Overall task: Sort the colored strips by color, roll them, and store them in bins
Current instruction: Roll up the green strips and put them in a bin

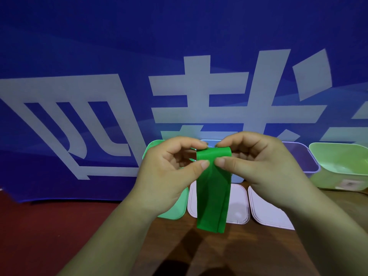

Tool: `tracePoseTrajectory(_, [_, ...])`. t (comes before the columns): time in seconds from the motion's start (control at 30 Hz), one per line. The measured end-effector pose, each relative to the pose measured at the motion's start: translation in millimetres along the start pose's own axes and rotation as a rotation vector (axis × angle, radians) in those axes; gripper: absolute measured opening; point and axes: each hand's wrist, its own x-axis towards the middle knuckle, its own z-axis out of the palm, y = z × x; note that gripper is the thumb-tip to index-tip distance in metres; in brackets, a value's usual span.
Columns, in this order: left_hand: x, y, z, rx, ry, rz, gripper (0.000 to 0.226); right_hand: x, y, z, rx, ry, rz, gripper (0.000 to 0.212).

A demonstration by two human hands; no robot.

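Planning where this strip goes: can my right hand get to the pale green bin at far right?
Probably yes. The right hand pinches the strip with the left hand, so it is busy, but the pale green bin sits open to its right, beside the purple bin, with nothing blocking the way.

two hands are recorded, left hand [165,176] and right hand [262,168], both bare. a bare left forearm [111,236] and right forearm [318,226] are seen below them. thumbnails [205,163] are noted as short and plain.
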Motion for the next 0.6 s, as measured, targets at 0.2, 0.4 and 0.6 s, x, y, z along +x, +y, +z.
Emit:
tracePoseTrajectory(0.2, [-0.4, -2.9, 0.1, 0.016, 0.0, 0.018, 0.028, -0.6, 0.7, -2.3, -0.038, 0.001, 0.006, 0.021])
tracePoseTrajectory(0.4, [-0.2, -3.1, -0.5, 0.007, -0.012, -0.003, 0.029, -1.4, 1.7, -2.6, -0.063, -0.011, 0.016, 0.031])
tracePoseTrajectory(0.6, [0.1, -3.6, -1.7, -0.039, -0.002, -0.03, 0.028, -2.2, 3.5, -1.8, -0.048, -0.022, -0.008, 0.029])
